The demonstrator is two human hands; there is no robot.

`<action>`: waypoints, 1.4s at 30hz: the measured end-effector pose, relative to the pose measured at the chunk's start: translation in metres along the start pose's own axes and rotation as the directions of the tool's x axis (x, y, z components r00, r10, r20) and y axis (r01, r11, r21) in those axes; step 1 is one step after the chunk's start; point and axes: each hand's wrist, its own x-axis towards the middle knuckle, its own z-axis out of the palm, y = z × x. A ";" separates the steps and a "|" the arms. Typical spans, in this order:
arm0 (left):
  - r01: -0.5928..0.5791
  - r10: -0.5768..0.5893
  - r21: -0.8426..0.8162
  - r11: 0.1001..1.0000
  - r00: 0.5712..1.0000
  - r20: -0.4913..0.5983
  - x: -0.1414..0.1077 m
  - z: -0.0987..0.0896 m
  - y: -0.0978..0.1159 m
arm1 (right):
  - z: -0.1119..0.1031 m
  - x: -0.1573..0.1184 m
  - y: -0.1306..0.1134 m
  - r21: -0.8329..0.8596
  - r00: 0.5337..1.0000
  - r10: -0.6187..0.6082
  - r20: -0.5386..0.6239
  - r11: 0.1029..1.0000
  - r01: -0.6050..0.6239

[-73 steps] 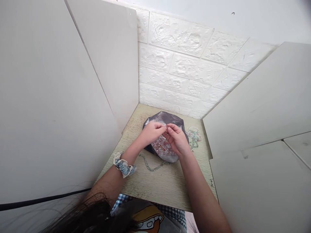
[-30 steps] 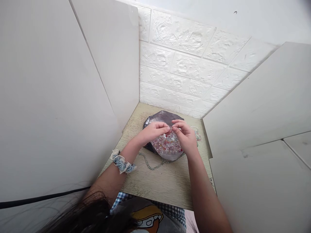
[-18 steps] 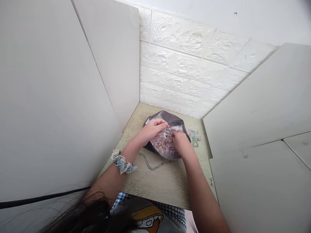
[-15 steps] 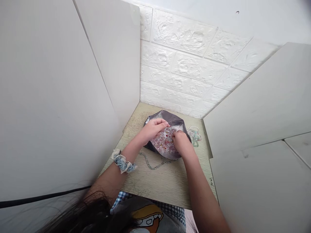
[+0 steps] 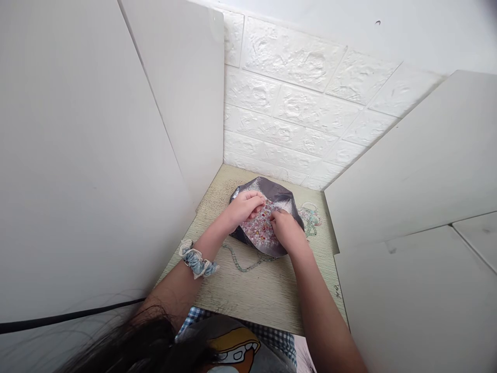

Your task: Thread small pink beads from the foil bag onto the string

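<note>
Now pressing thumb and forefinger of the left fingers [image 5: 256, 199] together over the far-left part of the beads [image 5: 262, 231] in the open bag [image 5: 272, 188] on the desk [image 5: 256, 295], with anything pinched there too small to tell. Also curling the right fingers [image 5: 276, 215] closely together at the right side of the beads, apart from the left fingers, with their hold hidden from view. Besides that, showing a green strand [image 5: 244, 269] along the bag's near edge and looped strands [image 5: 310, 220] just beside its right side.
</note>
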 end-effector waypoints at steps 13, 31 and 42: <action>-0.043 0.052 0.168 0.985 0.998 -0.046 0.001 -0.001 0.000 | -0.015 0.002 -0.008 0.868 0.987 0.053 -0.152 0.484 0.108; -0.197 0.187 0.305 0.932 0.980 0.063 0.002 -0.003 -0.006 | -0.017 0.000 -0.018 0.987 0.998 0.045 -0.053 -0.148 0.059; -0.183 0.174 0.331 0.926 0.983 0.055 0.001 -0.003 -0.004 | -0.013 0.000 -0.015 0.993 0.996 0.011 -0.093 -0.076 0.094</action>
